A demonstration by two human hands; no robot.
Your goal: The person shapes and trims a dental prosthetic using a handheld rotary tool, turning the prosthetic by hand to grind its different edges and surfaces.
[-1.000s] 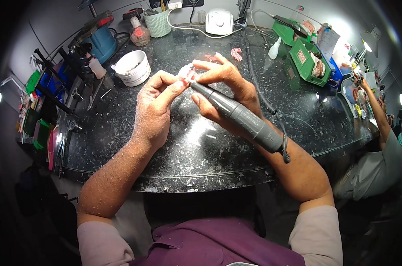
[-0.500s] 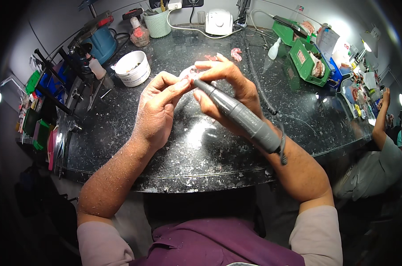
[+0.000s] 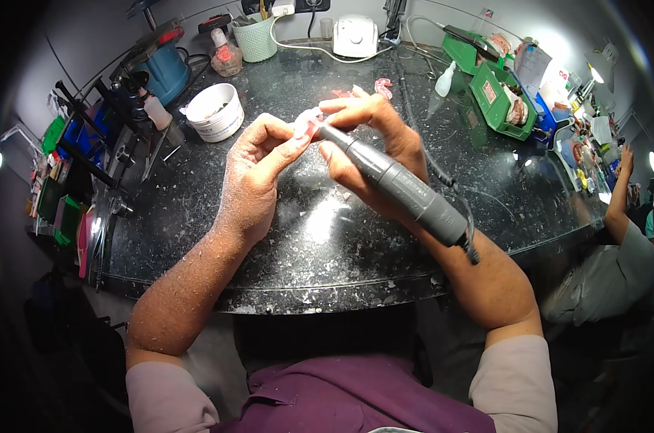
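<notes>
My left hand (image 3: 258, 162) pinches a small pink denture base (image 3: 307, 123) between thumb and fingers above the bench. In my right hand (image 3: 385, 133) lies a dark grey rotary handpiece (image 3: 399, 184), its thick end and coiled cord angled down toward my right forearm. The narrow nose of the handpiece meets the denture base at its right side; the bur itself is too small to make out. Fine pale dust covers my left hand and forearm. Just beyond my right fingers, two more pink denture pieces (image 3: 383, 88) rest on the bench.
The black bench (image 3: 327, 252) is strewn with pale dust. A white tub (image 3: 216, 113) stands left, near a blue machine (image 3: 164, 72). At the back is a white control box (image 3: 355, 36). Green bins (image 3: 502, 101) with dental models sit right; farther right is another person's arm (image 3: 619, 187).
The denture base has turned in my left fingers and shows more of its pink surface. The rear of the handpiece has shifted slightly right.
</notes>
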